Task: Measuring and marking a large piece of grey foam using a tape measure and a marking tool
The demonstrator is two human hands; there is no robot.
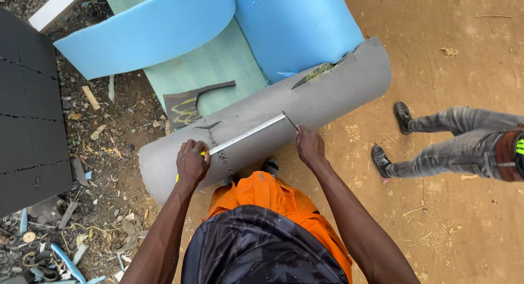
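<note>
A grey roll of foam [327, 93] lies slantwise on the ground in front of me. A measuring tape [248, 132] is stretched along its top. My left hand [192, 161] grips the yellow tape case at the roll's lower left part. My right hand [309, 145] is closed on a thin dark pointed tool [290, 120], whose tip touches the foam at the tape's far end. A ragged dark cut line [218, 150] runs across the foam beside my left hand.
Blue foam sheets [164, 27] curl over a green sheet [218, 65] behind the roll. A dark panel [27, 114] lies at left among scraps and rubble [103, 153]. Another person's legs in grey jeans [453, 142] stand at right on bare brown earth.
</note>
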